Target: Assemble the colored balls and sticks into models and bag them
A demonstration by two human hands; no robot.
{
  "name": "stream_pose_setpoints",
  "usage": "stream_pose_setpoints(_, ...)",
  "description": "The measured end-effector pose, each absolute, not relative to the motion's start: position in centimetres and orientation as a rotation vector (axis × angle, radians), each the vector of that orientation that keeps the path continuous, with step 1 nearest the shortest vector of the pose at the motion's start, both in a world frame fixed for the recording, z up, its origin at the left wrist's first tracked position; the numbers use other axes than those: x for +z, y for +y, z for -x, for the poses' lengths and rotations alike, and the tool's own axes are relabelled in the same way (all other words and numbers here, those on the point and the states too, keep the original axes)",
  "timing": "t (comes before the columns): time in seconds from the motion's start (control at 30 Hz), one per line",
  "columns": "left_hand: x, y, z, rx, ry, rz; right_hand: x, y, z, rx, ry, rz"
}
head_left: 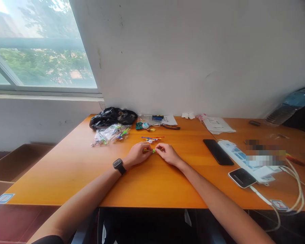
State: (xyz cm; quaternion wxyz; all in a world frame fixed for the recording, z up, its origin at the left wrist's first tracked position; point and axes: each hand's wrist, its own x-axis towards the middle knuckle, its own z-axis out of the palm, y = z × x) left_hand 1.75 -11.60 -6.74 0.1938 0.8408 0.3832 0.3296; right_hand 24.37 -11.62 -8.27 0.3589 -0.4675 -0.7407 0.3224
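My left hand (138,153) and my right hand (168,153) meet at the middle of the orange table (66,169), fingers pinched together on a small green piece (153,151) held between them just above the tabletop. A black watch (119,165) sits on my left wrist. Just beyond my hands lie a few thin coloured sticks in red, blue and yellow (152,138) with a small white part among them.
A clear bag of coloured parts (109,134) and a black plastic bag (112,117) lie at the back left. A blue-handled screwdriver (157,117), papers (217,124), two phones (218,151) (242,177), a white power strip (240,157) and cables fill the right side. A cardboard box (12,162) stands left of the table.
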Motion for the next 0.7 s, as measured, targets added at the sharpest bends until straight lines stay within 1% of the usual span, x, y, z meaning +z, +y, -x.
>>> stream_pose_setpoints(0.4,-6.58,-11.38,-2.08,0.833,1.172,-2.284,-8.69,-11.46,-24.34,0.805,-1.931,1.246)
stream_pose_setpoints(0.6,-6.10,-11.55,-2.16,0.756,1.219,-2.333,-8.55,-11.48,-24.31,0.784,-1.948,1.241)
stream_pose_setpoints(0.7,-6.28,-11.99,-2.23,0.778,1.218,-2.373,-8.42,-11.66,-24.24,0.767,-1.960,1.236)
